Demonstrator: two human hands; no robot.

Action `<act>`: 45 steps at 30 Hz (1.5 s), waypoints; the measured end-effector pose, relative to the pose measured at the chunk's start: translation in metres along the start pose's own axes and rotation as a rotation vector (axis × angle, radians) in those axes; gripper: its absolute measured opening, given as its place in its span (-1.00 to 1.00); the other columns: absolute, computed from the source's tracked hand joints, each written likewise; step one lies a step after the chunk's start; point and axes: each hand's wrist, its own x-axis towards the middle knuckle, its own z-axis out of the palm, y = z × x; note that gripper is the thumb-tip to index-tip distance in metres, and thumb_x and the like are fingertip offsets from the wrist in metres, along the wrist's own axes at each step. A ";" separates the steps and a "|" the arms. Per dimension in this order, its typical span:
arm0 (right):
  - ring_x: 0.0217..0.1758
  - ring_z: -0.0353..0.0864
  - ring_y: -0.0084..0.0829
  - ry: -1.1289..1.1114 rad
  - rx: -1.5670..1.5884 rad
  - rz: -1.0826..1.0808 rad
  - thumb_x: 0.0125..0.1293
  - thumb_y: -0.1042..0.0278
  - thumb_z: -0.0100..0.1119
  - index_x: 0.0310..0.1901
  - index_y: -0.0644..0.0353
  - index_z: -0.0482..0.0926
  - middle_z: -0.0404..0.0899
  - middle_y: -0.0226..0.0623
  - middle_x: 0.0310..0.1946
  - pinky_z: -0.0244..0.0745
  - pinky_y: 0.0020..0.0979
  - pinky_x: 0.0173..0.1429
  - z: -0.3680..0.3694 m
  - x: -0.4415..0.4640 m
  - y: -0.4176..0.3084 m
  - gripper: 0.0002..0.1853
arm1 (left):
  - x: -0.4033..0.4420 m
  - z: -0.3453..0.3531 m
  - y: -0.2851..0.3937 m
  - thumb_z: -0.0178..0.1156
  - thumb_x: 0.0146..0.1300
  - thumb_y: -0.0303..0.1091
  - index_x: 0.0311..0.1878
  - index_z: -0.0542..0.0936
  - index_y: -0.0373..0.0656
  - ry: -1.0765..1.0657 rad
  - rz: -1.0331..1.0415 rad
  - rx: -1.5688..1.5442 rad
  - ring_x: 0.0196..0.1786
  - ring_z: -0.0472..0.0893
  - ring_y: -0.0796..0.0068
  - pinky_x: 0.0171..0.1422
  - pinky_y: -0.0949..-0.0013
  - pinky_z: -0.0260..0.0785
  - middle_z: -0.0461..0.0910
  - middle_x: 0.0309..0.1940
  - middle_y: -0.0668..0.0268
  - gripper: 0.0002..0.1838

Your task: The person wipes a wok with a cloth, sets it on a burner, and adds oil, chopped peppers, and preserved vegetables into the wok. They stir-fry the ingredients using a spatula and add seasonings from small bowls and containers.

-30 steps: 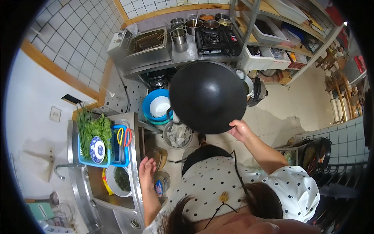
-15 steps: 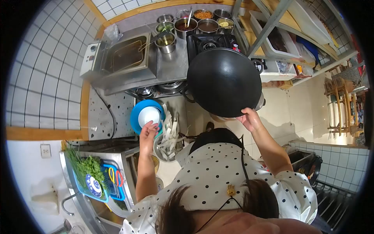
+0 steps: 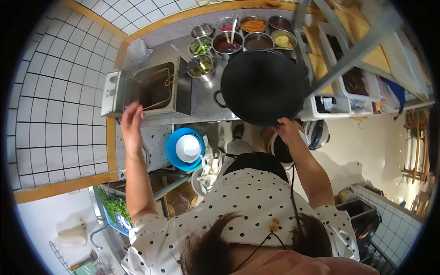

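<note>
Wok: the black wok is right of centre in the upper half of the frame, its loop handle towards the left. Whether its base touches anything beneath I cannot tell, as the wok hides that spot.
Right hand: the right hand grasps the wok's lower rim, fingers closed on the edge nearest the body.
Left hand: the left hand is released and holds nothing that shows, its fingers extended at the front left corner of the fryer. The fingers are a little blurred – they seem near the metal edge, but contact is unclear.
Fryer: left of the upper centre, with a wire basket inside.
Pots: metal pots stand together along the top of the frame. One has orange shreds; another holds dark red sauce with a ladle standing in it; a brown liquid, a yellow food and green pieces fill others.
Nearest pot: the pot with yellowish liquid sits between fryer and wok, a dark-headed utensil lying across it.
Basin: a blue basin, left of centre and below the counter, holds a white bowl.
Lower left: leafy greens in a blue basket – partly cut off from view by the left arm.
</note>
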 end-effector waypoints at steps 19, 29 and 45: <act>0.08 0.44 -0.21 0.342 0.061 -0.021 -0.03 0.63 -0.02 0.12 0.23 0.34 0.45 -0.21 0.01 0.33 -0.23 0.23 0.049 0.026 -0.012 -0.44 | 0.460 0.237 -0.186 0.23 0.09 -0.21 0.10 0.47 -0.15 -1.065 -0.136 0.951 -0.47 0.56 0.40 -0.47 0.38 0.44 0.58 -0.42 0.17 -0.51; 0.03 0.47 -0.19 0.503 -0.010 -0.015 -0.08 0.62 0.06 0.11 0.31 0.35 0.48 -0.19 -0.01 0.35 -0.23 0.21 0.052 0.023 -0.013 -0.42 | 0.478 0.248 -0.254 0.33 -0.13 -0.29 0.13 0.45 -0.12 -1.225 0.220 0.916 -0.23 0.60 0.27 -0.13 0.30 0.47 0.59 -0.23 0.06 -0.36; -0.08 0.52 -0.21 0.570 -0.003 0.013 -0.08 0.58 0.12 0.02 0.36 0.41 0.52 -0.20 -0.09 0.39 -0.27 0.13 0.054 0.027 -0.013 -0.50 | 0.519 0.140 -0.262 0.31 -0.18 -0.47 0.08 0.50 -0.08 -1.043 -0.037 1.074 -0.18 0.56 0.31 -0.07 0.37 0.41 0.59 -0.13 0.21 -0.40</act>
